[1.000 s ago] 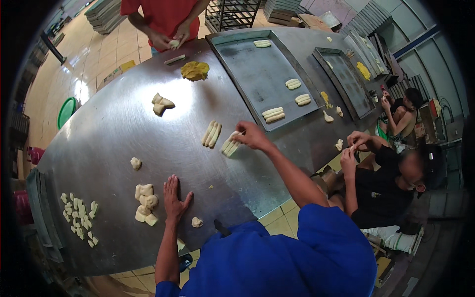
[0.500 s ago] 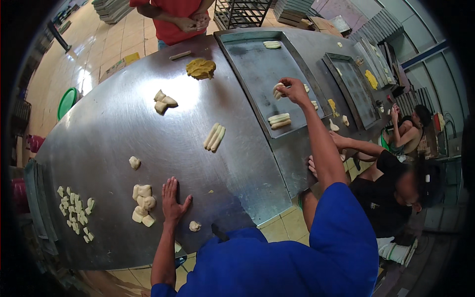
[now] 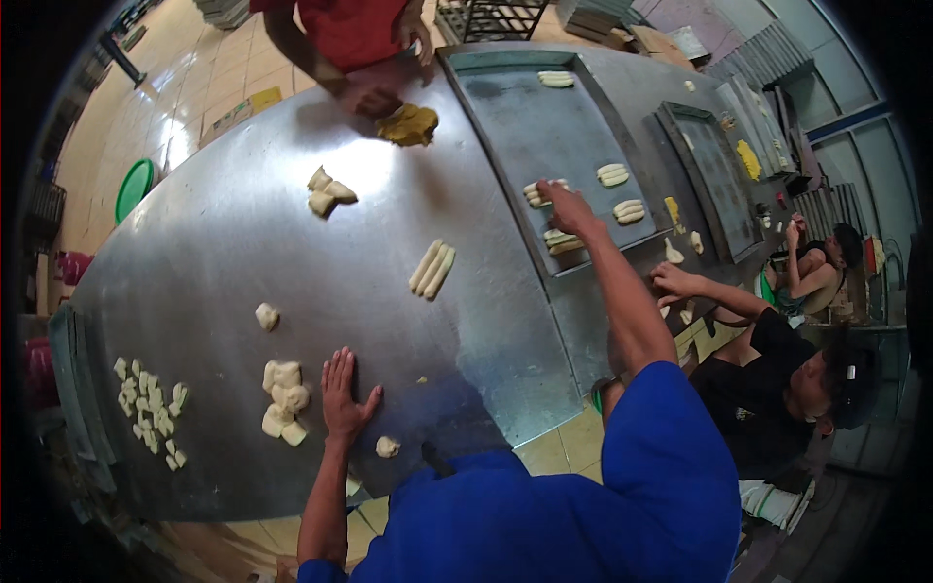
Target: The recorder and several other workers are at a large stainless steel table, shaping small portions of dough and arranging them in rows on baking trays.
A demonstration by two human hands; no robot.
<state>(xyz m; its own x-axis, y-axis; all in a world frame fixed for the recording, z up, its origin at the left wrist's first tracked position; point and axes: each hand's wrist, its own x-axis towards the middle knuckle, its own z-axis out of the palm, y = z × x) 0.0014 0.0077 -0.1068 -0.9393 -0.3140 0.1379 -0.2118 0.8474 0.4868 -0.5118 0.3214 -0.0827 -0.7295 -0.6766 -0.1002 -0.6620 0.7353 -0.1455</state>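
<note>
My left hand (image 3: 347, 400) lies flat on the metal table, fingers stretched and thumb spread. A small dough lump (image 3: 387, 447) sits to its right, and a cluster of larger dough pieces (image 3: 285, 398) to its left. My right hand (image 3: 571, 209) reaches over the large tray (image 3: 520, 126), its fingers closed on a set of dough rolls (image 3: 535, 197) at the tray's left side. Just nearer lies another set of rolls (image 3: 562, 243). More roll sets (image 3: 612, 175) rest to the right and at the far end. Three rolls (image 3: 431, 270) lie side by side on the table.
Many small dough bits (image 3: 154, 408) are scattered at the left. Across the table, a person in red has a hand (image 3: 374, 100) at a mound of yellow filling (image 3: 408, 125). A co-worker in black (image 3: 748, 389) sits close on my right, near a second tray (image 3: 714, 165).
My right hand has lowered the held dough rolls onto the tray, at its left side. The person in red has reached to the yellow filling. My left hand stays flat.
</note>
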